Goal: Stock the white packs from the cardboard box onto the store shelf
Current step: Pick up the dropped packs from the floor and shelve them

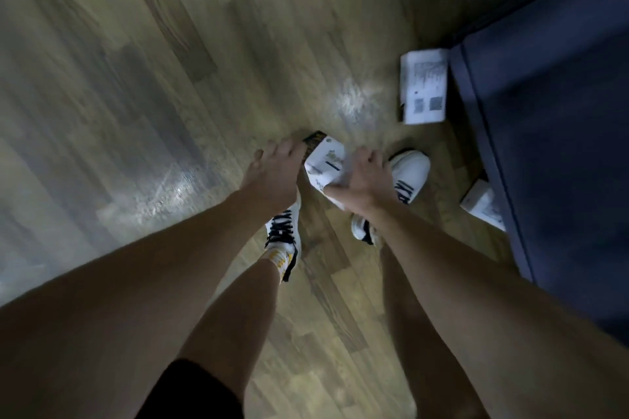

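I look straight down at a wooden floor. A white pack (326, 163) with a dark end sits between my hands, low above the floor. My right hand (362, 177) grips its near right side. My left hand (275, 177) touches its dark left end with fingers curled. A second white pack (423, 85) lies flat on the floor by a dark blue unit (551, 133), printed side up. A third white pack (483, 204) lies half under that unit's edge. No cardboard box is in view. The frame is motion-blurred.
My two feet in white shoes (410, 173) with black laces stand on the wood floor (136, 95) right under my hands. The dark blue unit fills the right side. Bare wood floor spreads to the left and far side.
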{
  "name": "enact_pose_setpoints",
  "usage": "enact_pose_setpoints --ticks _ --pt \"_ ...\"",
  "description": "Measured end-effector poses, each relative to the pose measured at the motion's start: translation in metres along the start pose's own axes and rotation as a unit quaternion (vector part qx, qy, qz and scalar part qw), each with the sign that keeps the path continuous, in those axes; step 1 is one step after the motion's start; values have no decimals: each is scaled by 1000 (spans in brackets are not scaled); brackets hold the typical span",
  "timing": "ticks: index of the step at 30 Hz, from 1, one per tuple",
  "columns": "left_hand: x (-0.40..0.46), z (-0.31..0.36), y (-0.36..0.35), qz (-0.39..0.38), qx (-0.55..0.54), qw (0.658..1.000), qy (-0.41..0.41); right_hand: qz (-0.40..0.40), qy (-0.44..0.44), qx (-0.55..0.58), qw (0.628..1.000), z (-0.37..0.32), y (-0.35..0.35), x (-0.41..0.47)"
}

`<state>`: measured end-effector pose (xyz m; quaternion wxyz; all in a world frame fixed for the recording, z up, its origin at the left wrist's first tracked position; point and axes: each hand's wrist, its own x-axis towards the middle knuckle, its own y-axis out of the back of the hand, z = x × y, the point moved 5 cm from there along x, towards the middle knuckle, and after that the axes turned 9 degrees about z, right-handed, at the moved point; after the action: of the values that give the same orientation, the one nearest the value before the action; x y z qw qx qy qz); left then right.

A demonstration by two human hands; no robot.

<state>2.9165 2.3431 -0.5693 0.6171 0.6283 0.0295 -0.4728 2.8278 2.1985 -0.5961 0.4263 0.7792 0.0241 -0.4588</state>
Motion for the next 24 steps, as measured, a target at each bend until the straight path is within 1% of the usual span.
enact_pose_setpoints --ticks 2,4,7,11,13,15,17,18,20,24 --pt "-22 14 51 -12 -10 1000 -2 -13 -52 40 998 -1 51 -31" --pt "-47 30 115 -4 -31 1000 -2 -11 -108 95 990 -6 113 -66" --pt "-89 63 220 21 -47 998 -27 7 -139 197 971 -24 218 -134" --pt "-140 116 358 65 -10 993 -96 61 -131 319 937 -47 338 -227" --pt "-164 142 416 87 7 987 -133 89 -124 371 916 -53 385 -269" --pt "-186 170 465 93 28 979 -177 106 -107 407 901 -58 428 -315" --pt "-206 200 505 76 36 971 -225 120 -104 436 886 -55 464 -356" --pt "-218 214 522 64 22 968 -243 126 -102 441 883 -51 480 -376" --pt "-240 241 554 44 -19 963 -264 132 -95 447 880 -42 509 -413" --pt "-283 283 610 8 -78 950 -302 110 -77 474 870 -28 561 -477"
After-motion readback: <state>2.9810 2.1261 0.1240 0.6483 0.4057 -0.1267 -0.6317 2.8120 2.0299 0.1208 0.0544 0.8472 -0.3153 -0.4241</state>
